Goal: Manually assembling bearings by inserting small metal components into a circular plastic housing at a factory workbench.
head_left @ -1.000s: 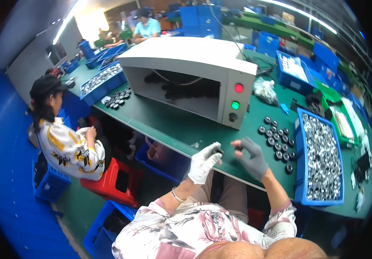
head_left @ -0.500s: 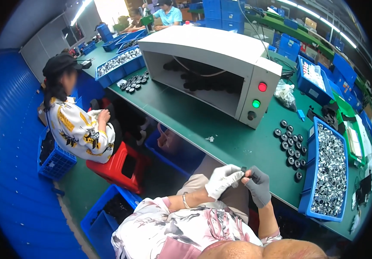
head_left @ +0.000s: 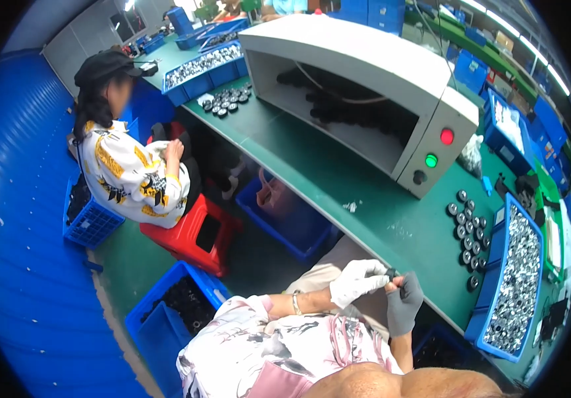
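My left hand (head_left: 358, 283), in a white glove, is closed in a pinch on a small black part (head_left: 390, 272) above my lap, near the table's front edge. Against the same part, the bare fingertips of my right hand (head_left: 404, 306) are closed; that hand wears a grey glove with cut-off fingertips. The fingers cover much of the part, so its exact kind cannot be made out. On the table to the right lie several black round wheel-like pieces (head_left: 461, 231) with shiny centres. Beside them stands a blue bin (head_left: 486, 302) full of small shiny metal parts.
A white box-shaped machine (head_left: 345, 50) with red and green lights stands on the green table (head_left: 285, 149). Left of me, a person (head_left: 133, 166) sits by a red stool (head_left: 196, 232). A blue crate (head_left: 141, 302) of dark pieces stands on the floor.
The whole view has shifted, so the machine and table sit further right and lower. Both hands stay together at the small black part, with little change in their grip.
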